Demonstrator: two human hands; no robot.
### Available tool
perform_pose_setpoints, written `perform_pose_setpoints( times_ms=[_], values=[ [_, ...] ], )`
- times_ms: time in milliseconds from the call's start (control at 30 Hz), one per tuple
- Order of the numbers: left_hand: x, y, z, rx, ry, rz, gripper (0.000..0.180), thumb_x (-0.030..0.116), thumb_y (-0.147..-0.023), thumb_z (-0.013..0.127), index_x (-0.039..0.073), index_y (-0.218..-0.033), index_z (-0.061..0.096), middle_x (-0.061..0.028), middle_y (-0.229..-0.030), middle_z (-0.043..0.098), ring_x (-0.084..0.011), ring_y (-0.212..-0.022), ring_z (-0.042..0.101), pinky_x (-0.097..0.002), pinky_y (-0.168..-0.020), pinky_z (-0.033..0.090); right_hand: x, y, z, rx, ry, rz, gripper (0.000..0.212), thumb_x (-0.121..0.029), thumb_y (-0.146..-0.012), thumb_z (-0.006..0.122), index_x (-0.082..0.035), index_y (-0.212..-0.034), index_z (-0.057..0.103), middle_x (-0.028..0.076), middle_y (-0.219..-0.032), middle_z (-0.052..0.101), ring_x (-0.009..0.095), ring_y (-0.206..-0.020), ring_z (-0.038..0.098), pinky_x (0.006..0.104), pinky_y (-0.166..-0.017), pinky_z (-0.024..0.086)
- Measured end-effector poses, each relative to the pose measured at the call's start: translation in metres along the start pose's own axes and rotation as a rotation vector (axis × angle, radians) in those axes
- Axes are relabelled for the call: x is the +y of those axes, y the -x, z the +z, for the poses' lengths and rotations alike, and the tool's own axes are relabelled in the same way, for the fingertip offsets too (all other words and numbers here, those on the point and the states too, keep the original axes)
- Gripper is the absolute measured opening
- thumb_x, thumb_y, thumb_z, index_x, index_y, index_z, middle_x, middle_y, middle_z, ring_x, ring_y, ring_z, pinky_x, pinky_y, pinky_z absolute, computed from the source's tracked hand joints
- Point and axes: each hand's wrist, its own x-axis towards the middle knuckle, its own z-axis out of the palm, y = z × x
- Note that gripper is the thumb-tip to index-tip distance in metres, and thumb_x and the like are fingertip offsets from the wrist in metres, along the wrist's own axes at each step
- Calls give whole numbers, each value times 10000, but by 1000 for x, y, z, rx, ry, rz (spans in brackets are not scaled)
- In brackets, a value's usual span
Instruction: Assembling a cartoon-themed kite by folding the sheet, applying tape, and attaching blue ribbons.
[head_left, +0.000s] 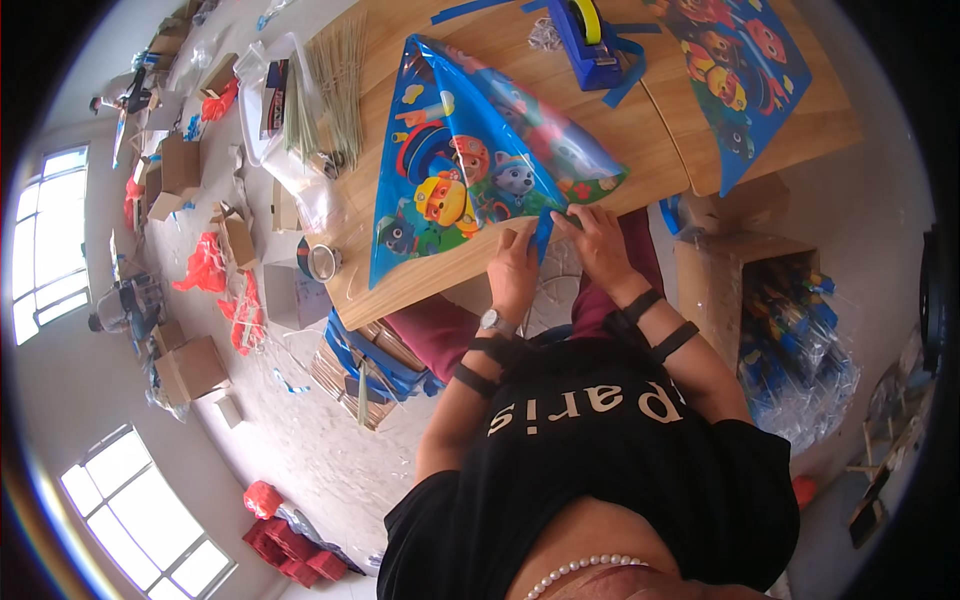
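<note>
A blue kite (pixel 480 165) printed with cartoon dogs lies on the wooden table (pixel 470 262), one side folded over toward the right. At its near right corner hangs a narrow blue strip (pixel 543 238). My left hand (pixel 513 262) is closed on this strip from the left, at the table's near edge. Pinched fingers of my right hand (pixel 597 243) hold the strip's upper end, where it meets the kite's edge. Whether the strip is part of the kite or separate I cannot tell.
A blue tape dispenser (pixel 590 55) stands beyond the kite. Thin sticks (pixel 335 85) and a clear plastic tub (pixel 262 100) lie at the left. Another printed kite (pixel 740 85) hangs over the right table edge. Below is a cardboard box (pixel 715 300) of wrapped pieces.
</note>
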Motion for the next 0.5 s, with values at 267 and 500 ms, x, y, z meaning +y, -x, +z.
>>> perform_pose_setpoints(
  times_ms=[267,500],
  values=[
    [-13,9,13,-183,-155,96,576,24,-882,615,185,-1433,573,-125,-1000,567,-337,-865,658,-473,-687,539,0,-2,-4,-27,10,-13,414,-94,-861,608,-133,-1261,707,70,-1181,622,271,-1074,596,412,-928,465],
    [-8,9,13,-212,-205,132,598,1,-866,582,134,-1448,546,-127,-987,539,-319,-888,634,-435,-732,543,7,-1,2,19,-111,42,544,14,-847,592,-75,-1384,598,103,-1182,615,311,-1093,591,437,-957,465]
  ],
)
